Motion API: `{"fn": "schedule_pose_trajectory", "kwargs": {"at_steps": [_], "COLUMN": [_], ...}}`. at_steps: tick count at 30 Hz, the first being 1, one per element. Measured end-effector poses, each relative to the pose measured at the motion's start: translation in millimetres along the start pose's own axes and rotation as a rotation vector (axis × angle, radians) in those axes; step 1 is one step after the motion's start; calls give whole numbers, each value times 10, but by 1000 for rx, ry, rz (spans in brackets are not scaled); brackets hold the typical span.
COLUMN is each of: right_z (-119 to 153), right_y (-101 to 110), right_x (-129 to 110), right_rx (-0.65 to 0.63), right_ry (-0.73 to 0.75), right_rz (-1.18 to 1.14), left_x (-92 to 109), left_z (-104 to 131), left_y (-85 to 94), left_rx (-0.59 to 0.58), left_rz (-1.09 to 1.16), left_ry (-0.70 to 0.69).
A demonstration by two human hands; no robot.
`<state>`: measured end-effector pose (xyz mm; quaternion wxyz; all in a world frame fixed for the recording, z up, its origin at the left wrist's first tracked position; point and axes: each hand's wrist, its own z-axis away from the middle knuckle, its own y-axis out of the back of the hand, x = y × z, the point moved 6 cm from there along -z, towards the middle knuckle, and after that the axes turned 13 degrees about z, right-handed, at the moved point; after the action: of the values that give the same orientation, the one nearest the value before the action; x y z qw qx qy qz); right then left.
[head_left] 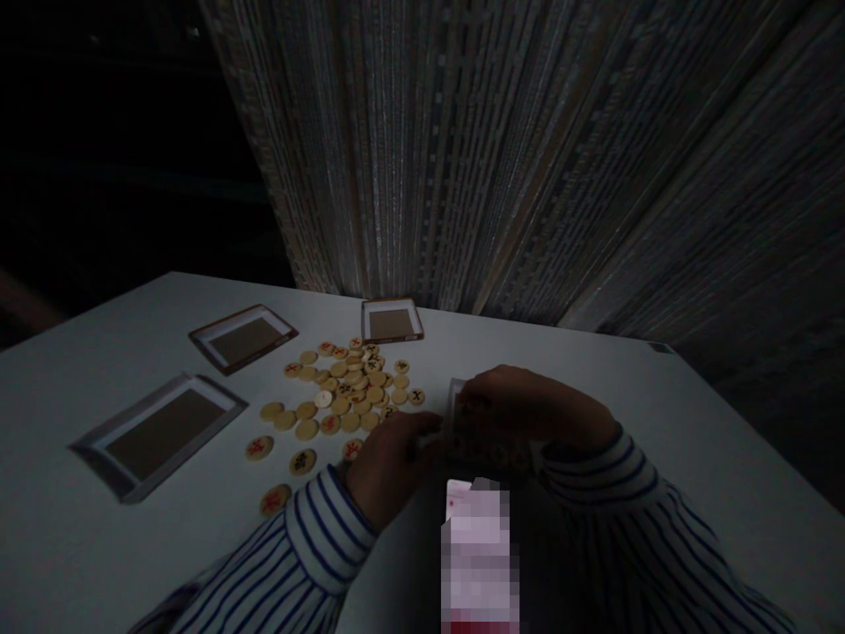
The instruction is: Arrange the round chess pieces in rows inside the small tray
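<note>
Left hand (389,462) and right hand (534,405) curled at a box (453,398), grips too shadowed to tell, discs (350,422) heaped near trays (165,431).

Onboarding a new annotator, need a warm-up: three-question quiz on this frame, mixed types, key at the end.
1. Multiple choice. On which side of the person's right hand is the loose pile of round pieces?
a) left
b) right
c) both sides equally

2. Count. How many shallow open boxes lie on the table away from the hands?

3. True or false. The sleeve on the left arm is plain, without any pattern.

Key: 1: a. 2: three. 3: false, the left sleeve has dark stripes.
</note>
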<state>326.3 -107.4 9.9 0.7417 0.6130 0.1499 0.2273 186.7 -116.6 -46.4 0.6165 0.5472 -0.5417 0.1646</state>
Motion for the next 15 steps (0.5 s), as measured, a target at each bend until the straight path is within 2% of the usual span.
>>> {"fn": "schedule_pose_trajectory", "kwargs": {"at_steps": [6, 15], "right_z": [-52, -96], "right_y": [-75, -166], "right_x": [-30, -59], "right_rx": [-81, -53], "right_ry": [-23, -24], "right_rz": [50, 64], "left_x": [43, 5], "left_z": [3, 9], "left_y": [-38, -97], "left_rx": [-41, -70], "left_rz": [-94, -159], "left_ry": [-51, -100]}}
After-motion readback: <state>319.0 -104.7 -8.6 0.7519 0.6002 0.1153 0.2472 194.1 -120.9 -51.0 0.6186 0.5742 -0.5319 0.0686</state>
